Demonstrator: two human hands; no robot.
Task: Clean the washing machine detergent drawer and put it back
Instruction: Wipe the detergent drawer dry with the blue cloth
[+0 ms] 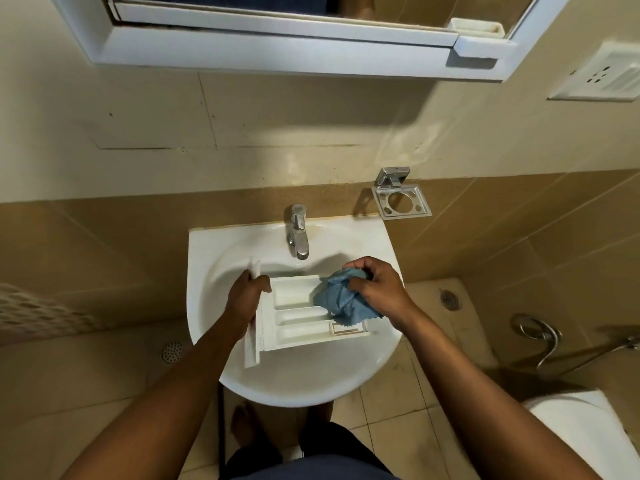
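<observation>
Drawer (300, 319), white plastic, from a washing machine: held over the bowl of the sink (211, 261), open side up, its dividers and compartments showing. Front panel points to the person's left; the far end points right.

Left hand (244, 299): fingers and thumb wrapped round the drawer's front panel, gripping it from the left.

Right hand (377, 289): fingers curled, clutching a bunched cloth (341, 301).

Cloth, blue: pressed onto the right-hand end of the drawer, covering part of the rear compartments. One corner hangs over the drawer's near edge.

Sink, white, wall-mounted, rounded front.

Tap (298, 233), chrome, single lever: fixed at the back centre of the sink, spout above the drawer's far side. Whether water is running cannot be told.

Holder (401, 201), metal, with a ring: on the wall just right of the tap.

Mirror cabinet (277, 53), white frame: on the wall above.

Socket plate (602, 77), white: upper right wall.

Floor drain (172, 351), round: on the tiles left of the sink.

Hose hook (538, 336), chrome: on the wall at right.
</observation>
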